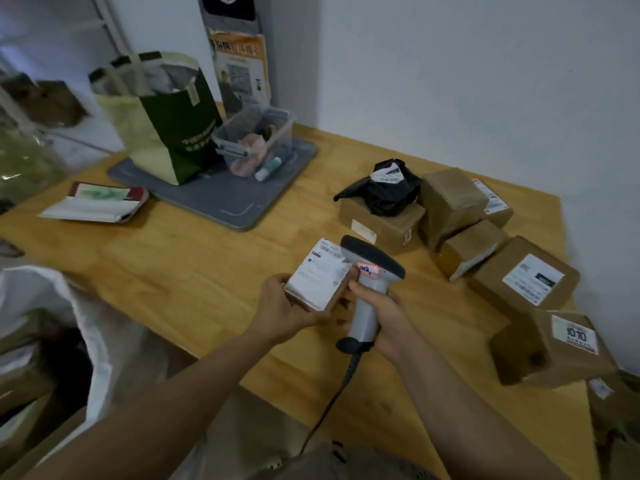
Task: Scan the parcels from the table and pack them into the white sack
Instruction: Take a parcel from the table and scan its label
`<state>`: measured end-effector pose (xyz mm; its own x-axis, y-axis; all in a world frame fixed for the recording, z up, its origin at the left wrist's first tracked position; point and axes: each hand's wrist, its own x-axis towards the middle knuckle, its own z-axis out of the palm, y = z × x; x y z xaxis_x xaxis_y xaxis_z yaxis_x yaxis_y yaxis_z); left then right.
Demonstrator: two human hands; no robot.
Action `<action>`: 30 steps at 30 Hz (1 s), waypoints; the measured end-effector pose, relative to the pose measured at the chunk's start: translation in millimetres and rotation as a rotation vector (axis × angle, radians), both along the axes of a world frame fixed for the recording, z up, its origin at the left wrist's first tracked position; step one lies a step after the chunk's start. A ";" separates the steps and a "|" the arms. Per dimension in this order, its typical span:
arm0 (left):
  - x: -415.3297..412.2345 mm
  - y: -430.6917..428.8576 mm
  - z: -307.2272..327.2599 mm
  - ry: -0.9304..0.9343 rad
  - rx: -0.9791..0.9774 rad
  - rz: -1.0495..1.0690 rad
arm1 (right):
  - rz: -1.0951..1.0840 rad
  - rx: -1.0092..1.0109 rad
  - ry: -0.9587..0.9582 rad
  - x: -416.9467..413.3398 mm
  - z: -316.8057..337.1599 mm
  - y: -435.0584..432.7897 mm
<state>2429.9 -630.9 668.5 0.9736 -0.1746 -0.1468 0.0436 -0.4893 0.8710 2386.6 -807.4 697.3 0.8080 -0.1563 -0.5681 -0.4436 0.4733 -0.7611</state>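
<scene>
At mid-frame, above the wooden desk (194, 258), the left hand (284, 303) grasps a small brown cardboard parcel with a white label (318, 277). The right hand (388, 317) clasps a grey corded handheld scanner (375, 256). The label is best angled squarely at the scanner's window. The barcode is blurred, and the white woven sack (86, 323), lower left, is cut off.

A green bag (183, 133) stands open on a grey mat (242, 206) at eleven o'clock. A clear bin (256, 136) sits just beside the bag's right side on the same mat. A white tube (267, 169) lies in the bin among pinkish clutter. At twelve o'clock, a yellow poster (240, 71) hangs against the white wall (450, 81). A blurred shelf (45, 102) shows at ten o'clock.
</scene>
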 end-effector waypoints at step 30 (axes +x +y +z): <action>26.4 86.2 18.3 0.123 -0.146 0.301 | 0.399 -0.298 -0.173 6.0 35.9 42.7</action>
<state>2456.3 -544.6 686.8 0.9612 0.0895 -0.2611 0.2760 -0.3089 0.9102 2392.6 -764.8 733.2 0.9159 0.0478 -0.3985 -0.4005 0.0451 -0.9152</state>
